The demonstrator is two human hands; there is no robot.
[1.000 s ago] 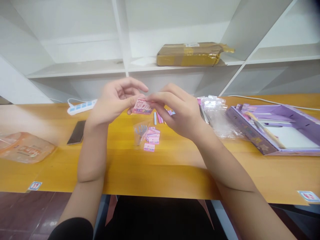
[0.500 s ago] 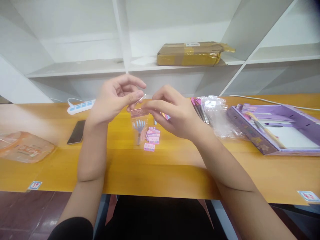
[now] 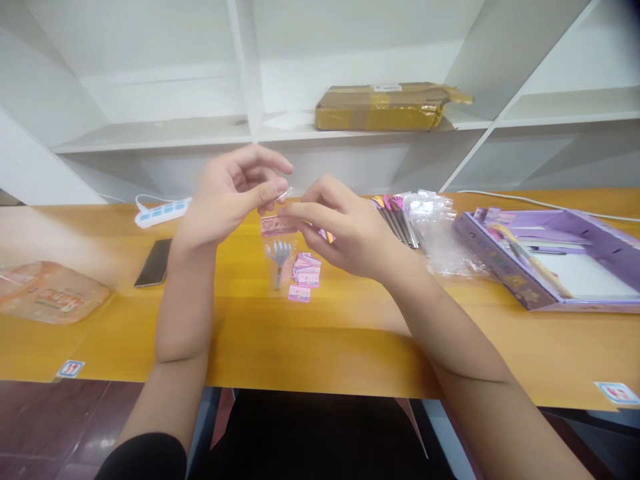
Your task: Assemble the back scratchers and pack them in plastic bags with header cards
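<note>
Front edge: tabletop (image 3: 320,357) passable along it.
Middle: packet (image 3: 279,255), cards (image 3: 306,275) obstruct.
Left end: orange bag (image 3: 55,293), then phone (image 3: 153,263).
Right end: tray (image 3: 520,288) wall blocks, plastic sleeves (image 3: 433,233) beside.
Back edge: power strip (image 3: 163,213) at left, shelving (image 3: 244,73) behind.

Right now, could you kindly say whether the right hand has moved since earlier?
Yes, slightly left: the right hand has shifted away from the purple box, uncovering more of the dark-handled bundle.

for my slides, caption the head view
Left hand and right hand at a bag with a blue claw, pink cards alongside
</note>
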